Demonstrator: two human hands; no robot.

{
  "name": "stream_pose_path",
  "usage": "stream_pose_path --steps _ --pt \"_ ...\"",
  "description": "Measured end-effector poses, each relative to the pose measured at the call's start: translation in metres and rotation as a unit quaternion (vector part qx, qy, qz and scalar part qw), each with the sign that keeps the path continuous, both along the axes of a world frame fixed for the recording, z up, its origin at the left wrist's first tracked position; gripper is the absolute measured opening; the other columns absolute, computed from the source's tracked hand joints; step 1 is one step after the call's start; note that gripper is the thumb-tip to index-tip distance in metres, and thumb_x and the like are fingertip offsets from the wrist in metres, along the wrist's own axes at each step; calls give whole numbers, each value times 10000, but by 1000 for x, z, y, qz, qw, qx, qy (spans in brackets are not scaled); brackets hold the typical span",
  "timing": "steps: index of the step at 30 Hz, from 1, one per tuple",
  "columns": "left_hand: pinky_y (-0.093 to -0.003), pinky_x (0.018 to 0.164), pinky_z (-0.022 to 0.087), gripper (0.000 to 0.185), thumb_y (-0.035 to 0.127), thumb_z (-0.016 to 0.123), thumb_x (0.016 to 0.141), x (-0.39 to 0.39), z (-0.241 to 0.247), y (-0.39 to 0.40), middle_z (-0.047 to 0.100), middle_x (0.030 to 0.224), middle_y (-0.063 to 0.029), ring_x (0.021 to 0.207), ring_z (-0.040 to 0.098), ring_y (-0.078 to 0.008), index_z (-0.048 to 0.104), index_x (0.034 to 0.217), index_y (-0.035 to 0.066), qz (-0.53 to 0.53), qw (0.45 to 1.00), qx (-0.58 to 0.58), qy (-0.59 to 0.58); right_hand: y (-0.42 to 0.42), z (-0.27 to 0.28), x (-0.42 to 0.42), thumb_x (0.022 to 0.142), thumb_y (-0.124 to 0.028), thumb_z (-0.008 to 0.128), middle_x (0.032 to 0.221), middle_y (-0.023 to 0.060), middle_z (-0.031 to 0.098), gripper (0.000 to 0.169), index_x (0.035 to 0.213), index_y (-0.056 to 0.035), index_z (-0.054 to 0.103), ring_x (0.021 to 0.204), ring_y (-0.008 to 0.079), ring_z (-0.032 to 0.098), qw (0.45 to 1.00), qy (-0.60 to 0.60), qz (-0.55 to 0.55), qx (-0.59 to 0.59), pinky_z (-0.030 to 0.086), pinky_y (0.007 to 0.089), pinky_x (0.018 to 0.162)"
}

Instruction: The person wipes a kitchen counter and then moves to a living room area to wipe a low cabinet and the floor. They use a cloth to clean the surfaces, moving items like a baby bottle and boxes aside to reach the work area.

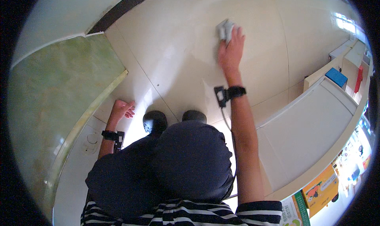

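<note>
My right hand (231, 49) reaches far out over the beige tiled floor (190, 47), its fingers on a crumpled grey-white cloth (226, 31) that lies against the tiles. The cloth and fingers look slightly blurred. Nothing shows in my left hand (122, 109), which hangs with loosely curled fingers near the edge of the green marbled slab, left of my dark shoes (155, 121). Each wrist wears a black strap with a small device, and a cable runs from the right one along the forearm.
At the left lies the green marbled slab (68, 77) with a pale raised edge. A white panelled counter (308, 128) curves along the right, with a blue box (336, 77) and a red object (359, 79) beyond it. Printed orange packaging (320, 191) stands lower right.
</note>
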State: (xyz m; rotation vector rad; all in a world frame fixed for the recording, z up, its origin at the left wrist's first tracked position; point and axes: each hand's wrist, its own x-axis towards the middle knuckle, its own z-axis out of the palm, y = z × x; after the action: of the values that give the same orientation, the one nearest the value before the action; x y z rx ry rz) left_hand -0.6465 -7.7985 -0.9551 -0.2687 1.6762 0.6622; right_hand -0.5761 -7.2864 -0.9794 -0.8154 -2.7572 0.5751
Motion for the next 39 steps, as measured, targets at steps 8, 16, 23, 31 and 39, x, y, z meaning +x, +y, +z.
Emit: stream_pose_path --steps 8,16,23,31,39 --pt "-279 441 526 506 449 640 911 -1 -2 1 667 610 -143 470 646 -185 700 797 -40 -10 1000 -11 25 -103 15 69 725 15 586 1462 197 432 617 1329 60 470 1374 417 349 999 9 39 -34 270 526 1151" --pt "-265 421 501 494 448 630 919 -10 3 9 625 544 -105 431 599 -145 705 779 -20 -65 996 30 59 -40 47 98 762 75 503 1202 273 515 518 1276 103 453 1179 430 476 975 70 -209 23 337 504 1036" --pt "-261 420 497 479 448 651 904 -9 4 13 625 546 -101 436 603 -148 700 758 -6 -61 996 25 53 -93 -9 157 806 23 493 1516 298 259 719 1464 104 216 1422 433 238 980 47 -192 8 130 503 1186" --pt "-255 415 489 472 460 660 886 -6 6 15 641 566 -92 446 615 -150 690 736 13 -24 997 25 66 -168 22 113 687 -31 602 1496 281 327 737 1385 63 384 1399 396 305 994 -29 47 -89 221 499 1161" --pt "-255 428 496 472 467 658 879 0 8 14 654 589 -101 472 635 -154 688 738 17 -19 996 22 82 -95 14 163 874 -186 617 1339 315 460 524 1286 99 464 1228 461 431 985 -22 -158 66 314 526 1064"
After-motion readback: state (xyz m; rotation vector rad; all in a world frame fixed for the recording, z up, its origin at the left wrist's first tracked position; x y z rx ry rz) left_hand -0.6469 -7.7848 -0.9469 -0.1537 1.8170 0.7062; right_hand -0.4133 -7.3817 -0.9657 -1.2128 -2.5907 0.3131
